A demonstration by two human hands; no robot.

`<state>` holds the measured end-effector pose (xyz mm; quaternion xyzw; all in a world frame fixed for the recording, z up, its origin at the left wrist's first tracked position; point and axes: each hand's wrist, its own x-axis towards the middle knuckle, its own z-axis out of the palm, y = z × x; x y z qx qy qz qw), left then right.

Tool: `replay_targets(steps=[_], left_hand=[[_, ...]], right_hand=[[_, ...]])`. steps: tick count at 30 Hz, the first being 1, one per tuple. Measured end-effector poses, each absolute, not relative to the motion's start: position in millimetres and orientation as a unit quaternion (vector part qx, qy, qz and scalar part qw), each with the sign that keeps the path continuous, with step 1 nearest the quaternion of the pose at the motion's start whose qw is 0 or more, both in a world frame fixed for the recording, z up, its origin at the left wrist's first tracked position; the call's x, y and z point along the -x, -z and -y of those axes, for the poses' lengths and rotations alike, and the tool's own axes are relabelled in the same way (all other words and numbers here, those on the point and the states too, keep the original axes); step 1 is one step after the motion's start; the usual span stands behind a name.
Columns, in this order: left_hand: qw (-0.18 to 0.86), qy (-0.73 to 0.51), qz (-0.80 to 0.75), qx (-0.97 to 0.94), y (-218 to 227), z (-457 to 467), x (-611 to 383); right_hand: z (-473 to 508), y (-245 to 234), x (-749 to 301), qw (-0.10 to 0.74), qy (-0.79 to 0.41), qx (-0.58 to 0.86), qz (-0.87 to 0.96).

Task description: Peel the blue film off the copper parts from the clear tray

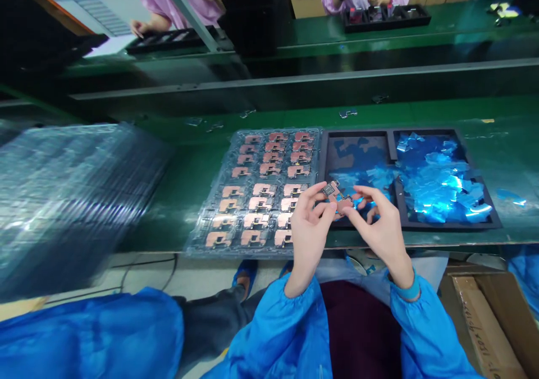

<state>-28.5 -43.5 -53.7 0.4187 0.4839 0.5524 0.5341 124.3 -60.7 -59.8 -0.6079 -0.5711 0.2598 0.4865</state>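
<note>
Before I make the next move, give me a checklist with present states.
1. Left hand gripping the copper-coloured board: ok.
2. Right hand pinching it firmly: cannot tell.
3. Held board free of film: cannot tell.
4. Blue film scraps all inside the black tray: not ok, one scrap lies beyond its right side.
5. Clear tray beside the black one: ok.
</note>
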Motion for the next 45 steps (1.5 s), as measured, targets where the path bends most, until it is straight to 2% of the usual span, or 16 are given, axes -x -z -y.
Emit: replay_targets(steps=[2,5,11,16,19,26,32,38,45], left_hand=[[0.527,-0.558,-0.486,-0.419,54,44,26],[0.501,-0.571,-0.498,-0.418,53,45,24],[0.48,-0.588,-0.503,-0.413,54,46,22],[0.489,-0.594,-0.496,-0.403,60,49,20],[0.489,-0.579,-0.493,-0.428,55,51,26],[0.341,-0.484,-0.565,-0.574,21,48,130],[0.278,-0.298,-0.637,-0.654,36,40,228],[0.257,-0.21,-0.613,-0.717,56,40,240],[0.113,-0.233,-0.569,-0.781,38,17,213]], right_hand=[[66,60,-116,0.496,-0.329,0.596,0.54],[68,64,-111,0.524,-0.37,0.582,0.5],[70,68,-107,0.533,-0.36,0.586,0.493],[71,71,-103,0.542,-0.419,0.568,0.457],[75,69,-105,0.541,-0.411,0.56,0.475],[84,65,-125,0.491,-0.389,0.536,0.567],[80,68,-131,0.485,-0.373,0.558,0.561],[79,69,-133,0.47,-0.377,0.551,0.578],[80,67,-136,0.499,-0.368,0.548,0.561]])
